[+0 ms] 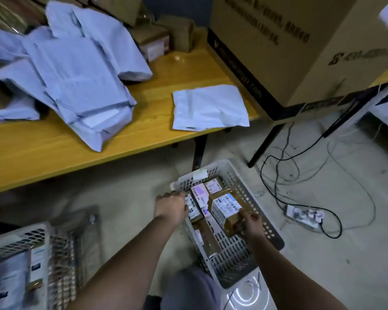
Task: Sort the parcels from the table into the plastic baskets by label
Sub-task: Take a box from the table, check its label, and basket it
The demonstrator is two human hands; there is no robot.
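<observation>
A person leans over a white perforated plastic basket point(267, 222) standing on the floor in front of a yellow wooden counter point(54, 148). The right hand point(252, 224) has its grip clamped on the near end of a brown cardboard parcel point(227, 209) with a white printed label on top, held tilted just above the basket's contents. The left hand point(171, 208) rests on the basket's left rim, fingers curled over the edge and reaching toward the parcels inside. In the basket lie several small parcels point(199, 198) packed side by side at the far end, some with white labels, and a flat brown box point(207, 239) on the basket floor nearer the person. A second white basket point(40, 253) stands at lower left, blurred, holding pale labelled packets point(7, 278). On the counter sits a loose heap of pale blue mailer bags point(72, 72), one single mailer bag point(210, 107) apart to the right near the edge, and small brown boxes point(161, 39) behind. A large cardboard carton point(278, 48) stands at the counter's right end. Cables and a power strip point(304, 217) lie on the floor to the right.
</observation>
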